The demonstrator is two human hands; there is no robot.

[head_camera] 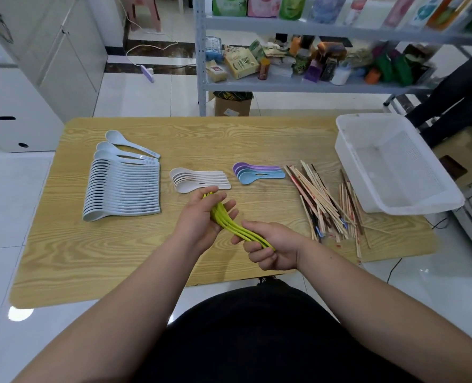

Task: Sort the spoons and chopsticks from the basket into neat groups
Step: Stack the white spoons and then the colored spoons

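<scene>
Both my hands hold a nested stack of green spoons (230, 226) just above the table's middle. My left hand (201, 219) cups the bowl ends, and my right hand (268, 247) grips the handles. A long row of pale blue-grey spoons (124, 189) lies at the left. Beside it sit a small stack of cream spoons (199, 180) and a stack of purple and blue spoons (257, 172). A loose pile of wooden chopsticks (326, 205) lies at the right. The white basket (348, 150) stands at the far right with nothing visible inside.
The wooden table (105, 258) has bare surface along its near edge and front left. Behind it stands a metal shelf (284, 87) with packages and a cardboard box (232, 105) below. A person's dark-clad legs (450, 106) are at the far right.
</scene>
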